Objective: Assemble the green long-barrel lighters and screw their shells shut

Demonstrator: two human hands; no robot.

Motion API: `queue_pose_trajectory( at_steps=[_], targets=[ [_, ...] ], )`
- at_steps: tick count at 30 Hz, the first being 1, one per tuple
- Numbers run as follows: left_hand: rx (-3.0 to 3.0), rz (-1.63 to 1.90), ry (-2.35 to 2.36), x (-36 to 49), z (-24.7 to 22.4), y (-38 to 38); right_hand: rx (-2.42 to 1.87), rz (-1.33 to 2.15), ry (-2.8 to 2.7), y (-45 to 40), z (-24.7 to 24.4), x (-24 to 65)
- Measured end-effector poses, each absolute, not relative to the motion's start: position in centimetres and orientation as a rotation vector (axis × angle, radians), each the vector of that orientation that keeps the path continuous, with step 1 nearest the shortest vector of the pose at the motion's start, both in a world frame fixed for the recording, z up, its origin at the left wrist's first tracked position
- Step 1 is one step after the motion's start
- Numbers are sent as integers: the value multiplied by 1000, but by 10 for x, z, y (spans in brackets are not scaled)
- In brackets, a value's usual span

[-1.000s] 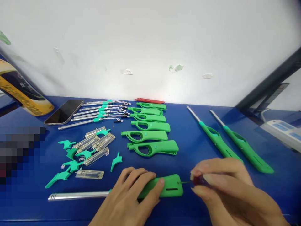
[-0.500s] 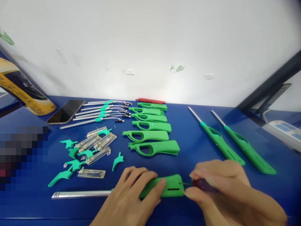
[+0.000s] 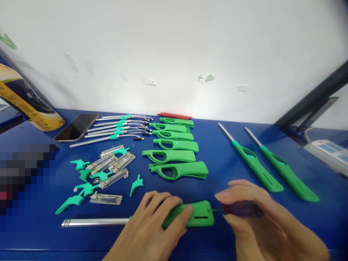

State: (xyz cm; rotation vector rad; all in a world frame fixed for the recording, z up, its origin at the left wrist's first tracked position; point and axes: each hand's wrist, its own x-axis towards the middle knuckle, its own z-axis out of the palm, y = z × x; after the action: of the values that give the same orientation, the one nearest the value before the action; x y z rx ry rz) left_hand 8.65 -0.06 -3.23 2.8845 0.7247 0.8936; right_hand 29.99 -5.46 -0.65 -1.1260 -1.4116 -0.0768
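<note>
My left hand [image 3: 152, 224] is closed over a green long-nosed lighter [image 3: 201, 214], pressing it against the blue tabletop. The silver tube of this lighter sticks out to the left, while the slotted end of its handle shows past my thumb. My right hand [image 3: 261, 221] holds a screwdriver [image 3: 241, 209] by its dark red-purple handle. Its thin shaft points left, with the tip at the end of the lighter's handle. The index finger is blurred and raised a little off the screwdriver; the remaining fingers are partly hidden behind the hand.
Several green handle shells [image 3: 179, 170] lie in a column, with a red shell [image 3: 174, 115] behind. Left are metal tubes with wires [image 3: 92, 142], clear fuel tanks [image 3: 106, 198] and teal triggers [image 3: 70, 204]. Two whole lighters [image 3: 258, 166] lie right. A phone [image 3: 77, 127] rests near a yellow container [image 3: 32, 105].
The fingers of my right hand have loosened and spread round the screwdriver, uncovering more of its handle. My left hand still holds the lighter in nearly the same place.
</note>
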Motion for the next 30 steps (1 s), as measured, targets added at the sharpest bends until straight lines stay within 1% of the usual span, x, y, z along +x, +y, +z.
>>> queue_pose_trajectory(
  at_steps=[9,13,14,15,17,22,26,30],
  targets=[
    [2883,889,739,89,-32,0,-1199,-85,-1328,-53,-1,300],
    [2865,1106,758,93,-39,0,-1200,-105,-1344,-58,-6,305],
    [2859,1094,760,93,-40,0,-1199,-117,-1360,-60,-8,308],
    [2881,955,748,93,-40,0,-1191,-133,-1389,-62,-10,310],
    [2862,1102,756,92,-39,0,-1178,-153,-1443,-63,-14,313],
    [2905,892,738,89,-32,-1,-1151,-159,-1427,-63,-15,300],
    [2891,907,735,90,-30,-2,-1267,-76,-1312,-64,-13,292],
    [2890,916,732,89,-30,0,-1154,-136,-1331,-63,-16,301]
  ],
)
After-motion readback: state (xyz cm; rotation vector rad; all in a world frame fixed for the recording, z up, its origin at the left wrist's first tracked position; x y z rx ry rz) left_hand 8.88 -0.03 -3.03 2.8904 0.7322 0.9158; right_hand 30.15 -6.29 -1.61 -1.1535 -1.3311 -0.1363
